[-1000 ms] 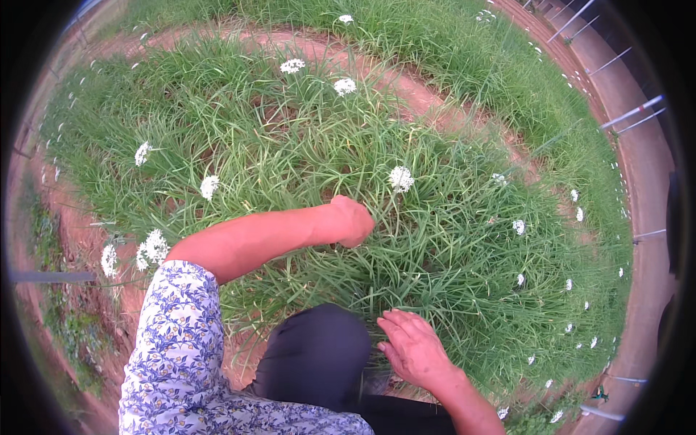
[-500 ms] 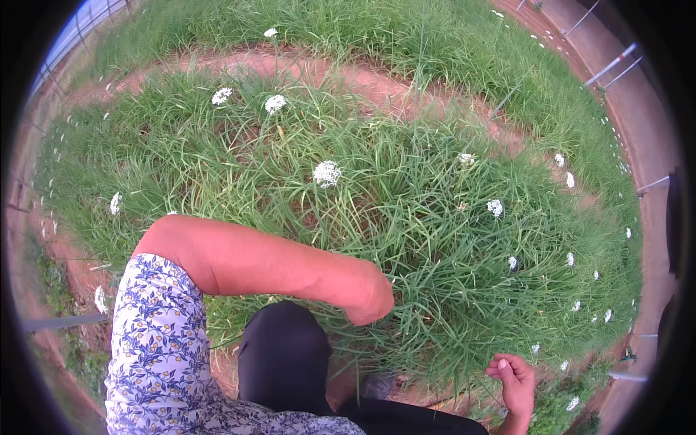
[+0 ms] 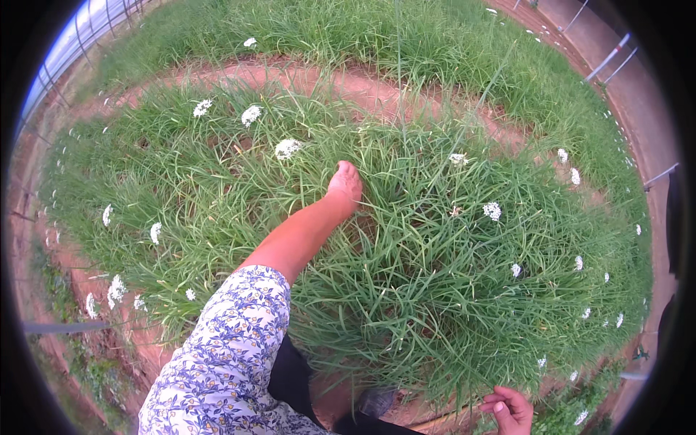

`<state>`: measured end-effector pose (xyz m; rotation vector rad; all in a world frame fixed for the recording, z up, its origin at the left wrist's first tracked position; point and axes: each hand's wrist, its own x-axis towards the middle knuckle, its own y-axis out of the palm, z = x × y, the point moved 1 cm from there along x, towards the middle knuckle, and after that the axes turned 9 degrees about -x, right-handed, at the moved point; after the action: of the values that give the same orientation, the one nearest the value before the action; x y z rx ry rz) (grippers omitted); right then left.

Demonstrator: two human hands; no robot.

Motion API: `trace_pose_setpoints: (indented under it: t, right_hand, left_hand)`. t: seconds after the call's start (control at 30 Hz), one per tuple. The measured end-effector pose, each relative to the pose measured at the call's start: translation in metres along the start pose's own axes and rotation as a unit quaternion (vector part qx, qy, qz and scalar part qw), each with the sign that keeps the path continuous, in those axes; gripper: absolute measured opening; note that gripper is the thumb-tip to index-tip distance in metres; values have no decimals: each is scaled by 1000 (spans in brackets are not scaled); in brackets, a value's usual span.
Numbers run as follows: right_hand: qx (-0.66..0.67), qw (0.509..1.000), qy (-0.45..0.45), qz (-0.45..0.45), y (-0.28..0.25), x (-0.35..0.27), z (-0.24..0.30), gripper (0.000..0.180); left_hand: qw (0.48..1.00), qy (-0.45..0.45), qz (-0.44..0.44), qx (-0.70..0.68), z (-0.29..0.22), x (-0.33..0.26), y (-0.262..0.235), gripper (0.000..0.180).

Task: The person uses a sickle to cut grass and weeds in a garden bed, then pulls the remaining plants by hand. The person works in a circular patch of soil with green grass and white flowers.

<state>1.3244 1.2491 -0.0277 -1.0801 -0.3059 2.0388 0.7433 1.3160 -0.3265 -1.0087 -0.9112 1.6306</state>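
Note:
My left hand (image 3: 346,185) reaches out over the middle of a bed of green, strap-leaved plants (image 3: 406,239) that look like flowering chives. Its back shows, while the fingertips are hidden, so their grip cannot be told. Just left of it stands a round white flower head (image 3: 288,149). At the lower right, by the near edge of the bed, is my right hand (image 3: 511,412). Its fingers are curled in toward the thumb; anything between them is too small or hidden to make out. Leaf tips hang close beside it.
More white flower heads (image 3: 251,115) dot the bed. A reddish soil path (image 3: 362,90) curves beyond it, with another green strip (image 3: 326,36) behind. Below me are a dark shoe (image 3: 375,401) and bare soil. Thin metal poles (image 3: 607,58) line the right side.
My left hand, hidden low behind its bent forearm before, has swung forward and out over the leaves. My right hand sits slightly lower in view, its fingers still curled.

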Motion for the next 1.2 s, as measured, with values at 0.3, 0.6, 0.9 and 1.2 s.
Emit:
trace_pose_setpoints:
  t: [0.3, 0.6, 0.9, 1.2]
  right_hand:
    - [-10, 999, 33, 0, 0, 7, -6, 41]
    - [-11, 999, 34, 10, 4, 15, -5, 40]
    - [-18, 999, 44, 1, 10, 13, 7, 40]
    - [1, 999, 53, 6, 13, 15, 5, 41]
  left_hand:
    - [973, -77, 201, -81, -16, -18, 27, 29]
    - [982, -21, 181, -40, -8, -32, 39, 35]
    - [979, -97, 128, -124, -16, -39, 39, 45]
    - [983, -93, 107, -116, -17, -41, 53, 45]
